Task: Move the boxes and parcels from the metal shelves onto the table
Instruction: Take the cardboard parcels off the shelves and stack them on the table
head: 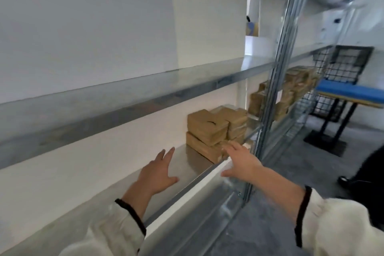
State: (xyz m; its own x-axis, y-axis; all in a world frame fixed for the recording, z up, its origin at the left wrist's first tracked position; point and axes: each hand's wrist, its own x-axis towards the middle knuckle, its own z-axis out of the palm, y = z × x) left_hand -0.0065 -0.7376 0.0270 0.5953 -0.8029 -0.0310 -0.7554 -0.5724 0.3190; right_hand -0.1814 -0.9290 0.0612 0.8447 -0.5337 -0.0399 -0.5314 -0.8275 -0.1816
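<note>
Several brown cardboard boxes (207,127) stand stacked at the right end of the lower metal shelf (187,162). My left hand (158,172) hovers over the bare shelf surface, fingers straight and spread, a short way left of the stack. My right hand (241,162) reaches in from the right with fingers spread, its fingertips at the front corner of the bottom box; contact is blurred. Both hands hold nothing. More brown parcels (286,91) sit in the neighbouring shelf bay beyond the upright.
A metal upright post (276,81) divides the shelf bays just right of the stack. An upper shelf (124,97) runs above my hands. A blue-topped table (351,91) on black legs stands at the right, with a black wire cage (345,62) behind it.
</note>
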